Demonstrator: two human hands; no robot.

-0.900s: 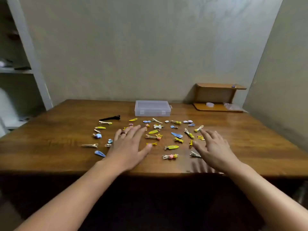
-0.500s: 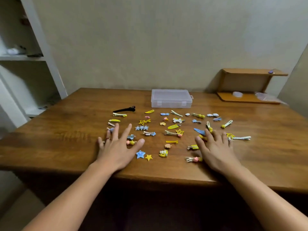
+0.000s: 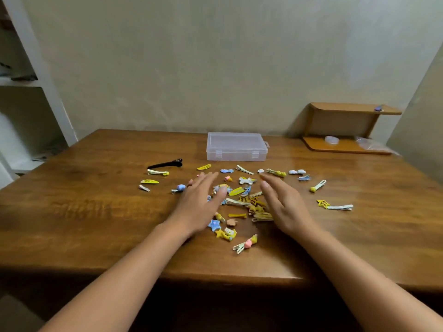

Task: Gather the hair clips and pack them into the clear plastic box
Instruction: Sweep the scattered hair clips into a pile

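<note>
Sitting lid-closed behind the scattered hair clips (image 3: 242, 207): clear plastic box (image 3: 236, 146).

Dim warm light, soft blur; edges bowed

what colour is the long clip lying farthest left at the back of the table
Black; the long clip shows clearly in the head view.

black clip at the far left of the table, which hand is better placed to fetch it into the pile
Left. The black clip lies beyond and left of the left hand, with bare table between them. The right hand sits on the other side of the pile and would probably have to cross over it.
</note>
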